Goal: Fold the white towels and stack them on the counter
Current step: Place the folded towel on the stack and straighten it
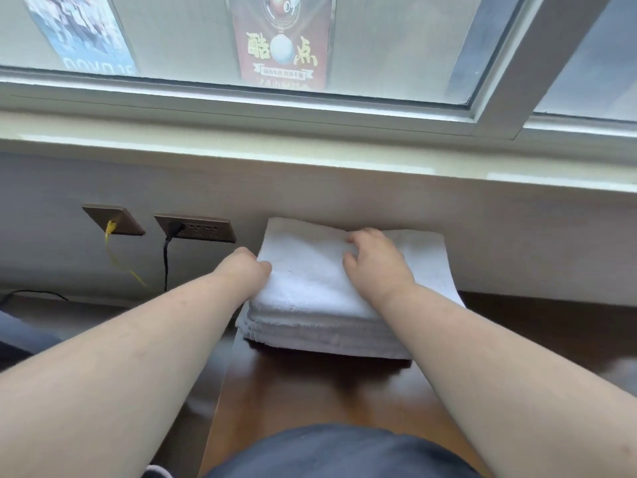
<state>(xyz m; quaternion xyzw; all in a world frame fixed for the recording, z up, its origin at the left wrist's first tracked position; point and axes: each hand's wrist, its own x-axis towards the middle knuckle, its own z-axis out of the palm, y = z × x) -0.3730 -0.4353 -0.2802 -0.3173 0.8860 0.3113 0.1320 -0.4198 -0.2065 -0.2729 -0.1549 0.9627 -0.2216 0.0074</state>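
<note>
The stack of folded white towels (310, 305) sat on the dark wooden counter (310, 391), hard against the wall. The right hand (374, 262) lay on top, fingers loosely spread; the left hand (248, 267) gripped its left edge, fingers tucked under.

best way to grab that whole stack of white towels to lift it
Probably by its two short ends, a hand sliding under each side of the towel stack from left and right. The layered edges face the person and look loose, so gripping there might peel off layers. The left hand sits already at the left end; the right hand rests on top.
</note>
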